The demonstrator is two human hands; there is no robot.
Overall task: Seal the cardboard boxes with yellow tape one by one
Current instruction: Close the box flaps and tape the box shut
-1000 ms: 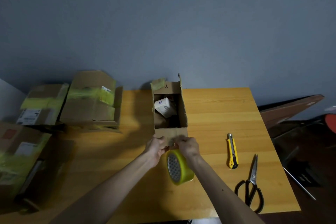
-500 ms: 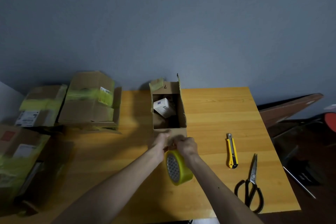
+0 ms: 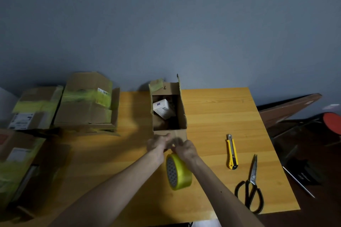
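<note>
Standing open-topped, the box (image 3: 168,114) runs lengthwise away; both hands (image 3: 158,143) (image 3: 185,150) pinch its near flap, roll (image 3: 178,171) dangling below.

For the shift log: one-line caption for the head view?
Both hands, left and right, at the open cardboard box's near flap, yellow tape roll hanging below the right wrist.

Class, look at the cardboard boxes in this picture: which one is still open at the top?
The box in the middle of the table, right behind both hands. Its flaps stand up and a small white carton shows inside; the boxes at the left are closed and carry yellow tape.
</note>
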